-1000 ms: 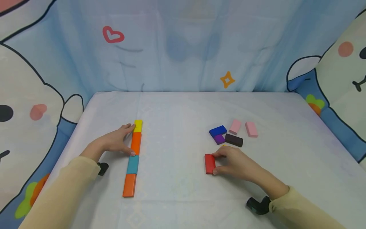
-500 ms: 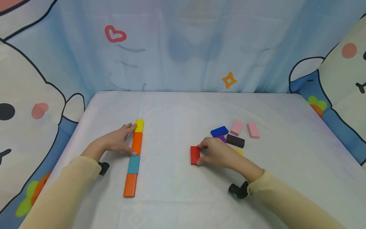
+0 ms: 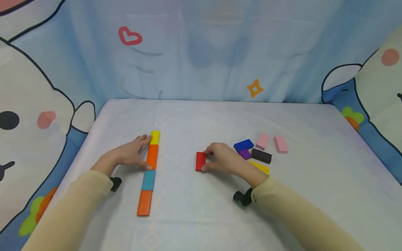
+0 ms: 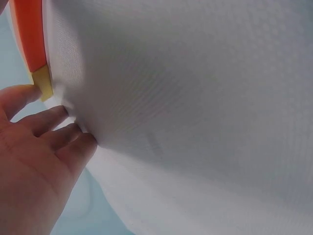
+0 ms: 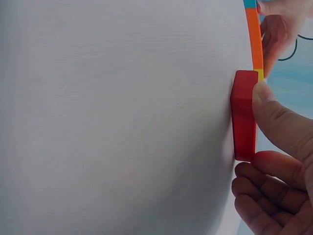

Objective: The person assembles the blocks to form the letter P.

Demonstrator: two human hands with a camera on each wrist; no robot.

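Note:
Four-sided flat blocks make a straight row at the left of the table: yellow [image 3: 155,137], orange [image 3: 152,155], teal [image 3: 149,180] and another orange block [image 3: 144,203] nearest the person. Beside the row lies my left hand [image 3: 128,154], its index fingertip at the yellow block and its thumb tip by the joint of orange and teal. The left wrist view shows its other fingers [image 4: 58,134] spread loosely. Between thumb and index finger my right hand [image 3: 224,158] pinches a red block [image 3: 200,161] by its ends, right of the row. That red block [image 5: 243,117] is upright in the right wrist view.
Loose blocks lie at the right: blue [image 3: 243,145], purple [image 3: 245,154], black [image 3: 261,156], yellow [image 3: 260,167] and two pink ones, one pink block [image 3: 262,141] left of another pink block [image 3: 281,144]. A printed curtain [image 3: 213,52] hangs behind the white-covered table [image 3: 188,219].
My right hand has carried the red block leftward and a little away from the person, towards the row. The loose yellow block has come into sight. My left hand stays at the row.

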